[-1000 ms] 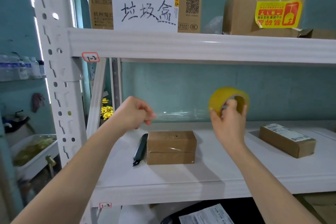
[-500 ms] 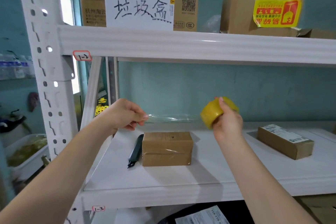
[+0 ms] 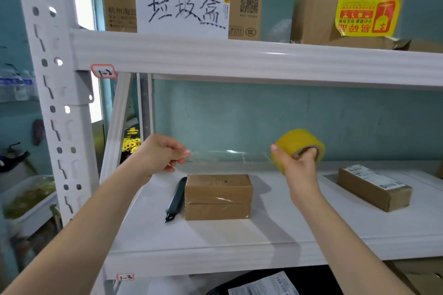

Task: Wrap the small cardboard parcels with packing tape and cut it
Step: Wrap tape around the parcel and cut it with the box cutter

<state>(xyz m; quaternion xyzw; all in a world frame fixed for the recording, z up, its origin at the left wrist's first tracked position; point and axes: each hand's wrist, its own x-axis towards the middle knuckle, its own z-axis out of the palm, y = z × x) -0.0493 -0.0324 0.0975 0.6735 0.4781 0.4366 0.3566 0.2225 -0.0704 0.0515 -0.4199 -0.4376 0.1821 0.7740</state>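
- Parcel (image 3: 218, 196) sits on shelf (image 3: 275, 230), knife (image 3: 176, 199) touching its left side.
- Left hand (image 3: 158, 155) pinches tape end (image 3: 230, 158), raised above parcel.
- Right hand (image 3: 296, 165) grips roll (image 3: 291, 145), finger through core.

Left hand (image 3: 158, 154), right hand (image 3: 296, 165) raised apart (fingers (image 3: 183, 152) curled).

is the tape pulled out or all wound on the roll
Pulled out: a clear strip stretches from the yellow roll in the right hand to the left hand, which pinches its free end, above the parcel.
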